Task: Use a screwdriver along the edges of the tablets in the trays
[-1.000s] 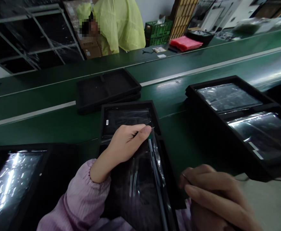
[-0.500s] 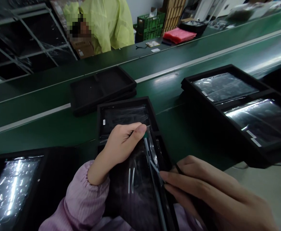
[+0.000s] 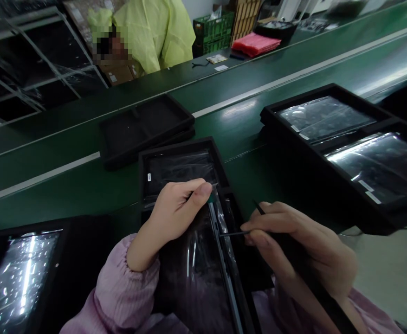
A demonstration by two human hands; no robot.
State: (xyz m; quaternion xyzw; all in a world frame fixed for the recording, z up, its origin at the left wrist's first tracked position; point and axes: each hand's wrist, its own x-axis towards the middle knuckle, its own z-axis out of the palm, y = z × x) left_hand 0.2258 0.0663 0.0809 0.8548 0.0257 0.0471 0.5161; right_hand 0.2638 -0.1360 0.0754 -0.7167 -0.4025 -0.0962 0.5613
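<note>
Centre tray (image 3: 143, 162) on the worktop (image 3: 85, 185), with a panel (image 3: 196, 278) in its near compartment. Left hand (image 3: 175, 211) pinches the film (image 3: 220, 214) at the tray's divider. Right hand (image 3: 293, 246) grips tweezers (image 3: 233, 233), tip at the tray's right wall. Risk: a slipping tip may scratch the panel or tear the film.

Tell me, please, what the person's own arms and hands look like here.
The left hand and right hand are bare: no gloves, rings or watch visible. The left sleeve is pale pink-lilac ribbed knit, gathered into an elastic cuff at the wrist. The right sleeve looks the same knit, only partly in view.
</note>
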